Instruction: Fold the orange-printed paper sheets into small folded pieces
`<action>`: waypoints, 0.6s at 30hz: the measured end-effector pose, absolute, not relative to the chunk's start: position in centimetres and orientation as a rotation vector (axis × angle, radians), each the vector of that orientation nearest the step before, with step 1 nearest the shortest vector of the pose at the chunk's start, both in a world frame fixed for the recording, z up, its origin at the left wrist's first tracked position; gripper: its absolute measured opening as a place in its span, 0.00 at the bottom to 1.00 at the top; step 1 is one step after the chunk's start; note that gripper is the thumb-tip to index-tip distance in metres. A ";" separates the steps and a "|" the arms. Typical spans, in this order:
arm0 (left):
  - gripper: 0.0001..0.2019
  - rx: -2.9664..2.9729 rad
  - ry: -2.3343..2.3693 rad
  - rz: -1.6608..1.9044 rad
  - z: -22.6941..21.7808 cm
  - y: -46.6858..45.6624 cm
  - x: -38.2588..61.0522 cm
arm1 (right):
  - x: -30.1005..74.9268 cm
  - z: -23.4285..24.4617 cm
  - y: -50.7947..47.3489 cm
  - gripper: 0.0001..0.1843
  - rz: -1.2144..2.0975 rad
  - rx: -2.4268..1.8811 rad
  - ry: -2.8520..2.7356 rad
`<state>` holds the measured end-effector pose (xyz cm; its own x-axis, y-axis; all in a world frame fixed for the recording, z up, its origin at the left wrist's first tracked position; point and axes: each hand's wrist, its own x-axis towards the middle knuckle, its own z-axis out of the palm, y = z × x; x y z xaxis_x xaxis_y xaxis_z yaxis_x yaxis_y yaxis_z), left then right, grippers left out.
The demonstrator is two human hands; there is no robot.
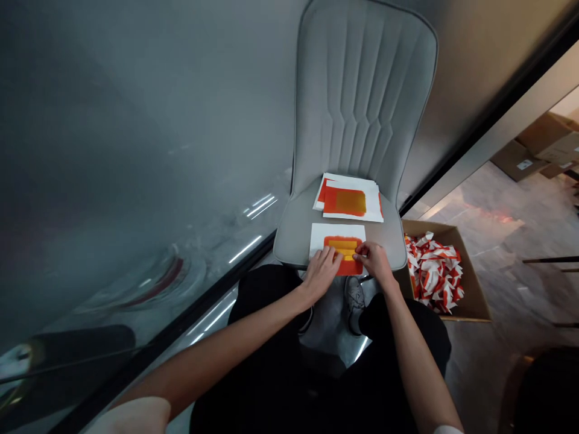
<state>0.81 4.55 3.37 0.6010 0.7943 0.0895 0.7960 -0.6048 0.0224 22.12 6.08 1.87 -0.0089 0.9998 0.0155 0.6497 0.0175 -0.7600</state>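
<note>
A white sheet of joss paper (318, 232) with an orange block and a gold patch lies at the front of the grey chair's seat (294, 232). Its near end sticks out slightly past the seat edge. Crease-like lines run across the gold patch. My left hand (320, 270) rests on the sheet's left side, fingers bent and thumb at the gold. From the right, my right hand (374, 260) pinches the paper by the gold patch's edge. Just behind, a loose stack of similar sheets (350, 202) lies on the seat.
Right of the chair, an open cardboard box (473, 295) holds many crumpled or folded red-and-white paper pieces (436, 271). The chair back (362, 78) rises against a shiny wall panel (181, 120). More cardboard boxes (520, 160) stand on the floor at far right.
</note>
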 end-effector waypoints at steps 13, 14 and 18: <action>0.28 -2.794 -1.418 -0.223 1.1 1.7 0.2 | 23.5 1.0 3.7 0.16 0.183 -2.016 -1.745; 0.28 -2.792 -1.431 -0.223 1.1 1.8 0.3 | 23.1 1.4 3.5 0.16 0.139 -2.018 -1.760; 0.29 -2.802 -1.454 -0.192 0.6 2.0 0.5 | 19.9 2.2 1.9 0.12 0.073 -1.843 -1.947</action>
